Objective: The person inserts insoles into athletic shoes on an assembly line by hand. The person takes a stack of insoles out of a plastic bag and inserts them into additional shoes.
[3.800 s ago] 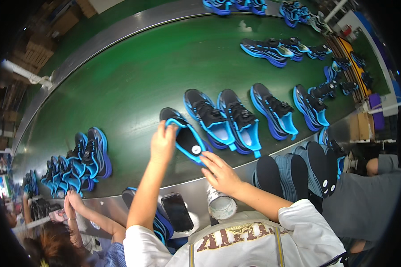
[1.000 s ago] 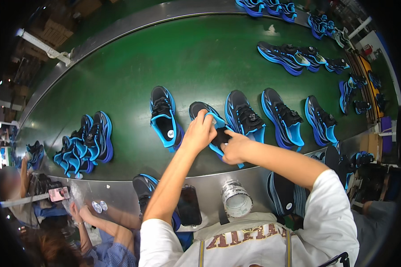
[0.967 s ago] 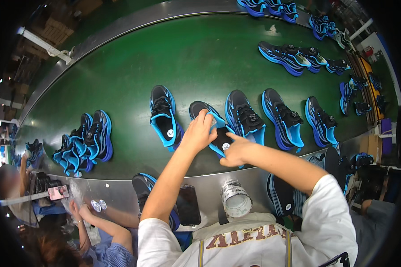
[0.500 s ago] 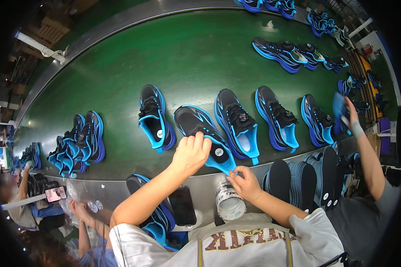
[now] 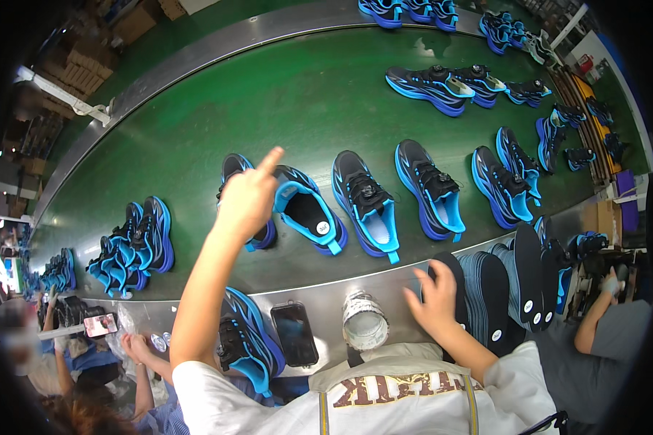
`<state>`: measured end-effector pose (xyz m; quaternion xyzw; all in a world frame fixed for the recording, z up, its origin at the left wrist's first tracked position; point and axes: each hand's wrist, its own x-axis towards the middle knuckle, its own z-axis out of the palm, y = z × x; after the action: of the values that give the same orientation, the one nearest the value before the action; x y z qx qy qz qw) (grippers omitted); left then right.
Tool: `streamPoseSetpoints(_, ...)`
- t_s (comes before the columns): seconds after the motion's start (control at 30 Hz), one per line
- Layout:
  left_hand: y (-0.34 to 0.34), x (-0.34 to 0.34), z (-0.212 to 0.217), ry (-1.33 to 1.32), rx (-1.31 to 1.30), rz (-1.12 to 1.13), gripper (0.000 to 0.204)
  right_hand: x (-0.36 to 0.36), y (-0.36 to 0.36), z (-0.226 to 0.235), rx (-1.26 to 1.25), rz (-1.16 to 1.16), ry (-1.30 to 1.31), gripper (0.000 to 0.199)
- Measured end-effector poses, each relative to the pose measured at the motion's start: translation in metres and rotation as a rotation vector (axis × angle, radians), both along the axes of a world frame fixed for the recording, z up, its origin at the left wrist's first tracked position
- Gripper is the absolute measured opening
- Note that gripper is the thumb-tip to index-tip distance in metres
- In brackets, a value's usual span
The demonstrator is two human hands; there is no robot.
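Note:
My left hand (image 5: 248,199) is over the leftmost sneaker (image 5: 233,165) of the nearest row, its index finger stretched out; its other fingers are partly hidden, and contact with the shoe cannot be told. Beside it lies a black and blue sneaker (image 5: 334,226) with its opening toward me and a dark insole (image 5: 307,216) inside bearing a round white sticker. My right hand (image 5: 439,293) is empty, fingers apart, next to the stacked black insoles (image 5: 484,293). Further right in the row stand more sneakers with dial closures, among them one sneaker (image 5: 363,196) and another sneaker (image 5: 428,185).
On the metal ledge (image 5: 261,308) are a phone (image 5: 294,333), a clear taped cup (image 5: 365,321) and another sneaker (image 5: 250,341). More sneakers (image 5: 134,243) cluster at left on the green belt (image 5: 174,130); others (image 5: 450,88) lie at far right. Co-workers sit on both sides.
Both hands have let go of the sneaker, which now lies turned on the belt. My left hand moved left and away from me; my right hand moved right toward the insoles.

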<state>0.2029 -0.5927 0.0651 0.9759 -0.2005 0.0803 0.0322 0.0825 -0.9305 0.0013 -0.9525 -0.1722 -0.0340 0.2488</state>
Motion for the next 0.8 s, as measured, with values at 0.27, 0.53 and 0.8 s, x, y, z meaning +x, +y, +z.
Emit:
streamPoseSetpoints(0.27,-0.043,-0.015,-0.012,0.347,-1.969,0.07,0.015,-0.067,-0.077,0.008,-0.111,-0.379,0.367,0.039)
streamPoseSetpoints(0.53,-0.148,-0.001,-0.075,0.186,-0.498,0.174,0.047,-0.064,-0.094,0.039,0.165,-0.318,0.079,0.037)
streamPoseSetpoints(0.8,-0.137,0.033,-0.086,0.553,-1.074,0.432,0.046,0.064,-0.028,0.088,0.114,0.218,-0.24,0.014)
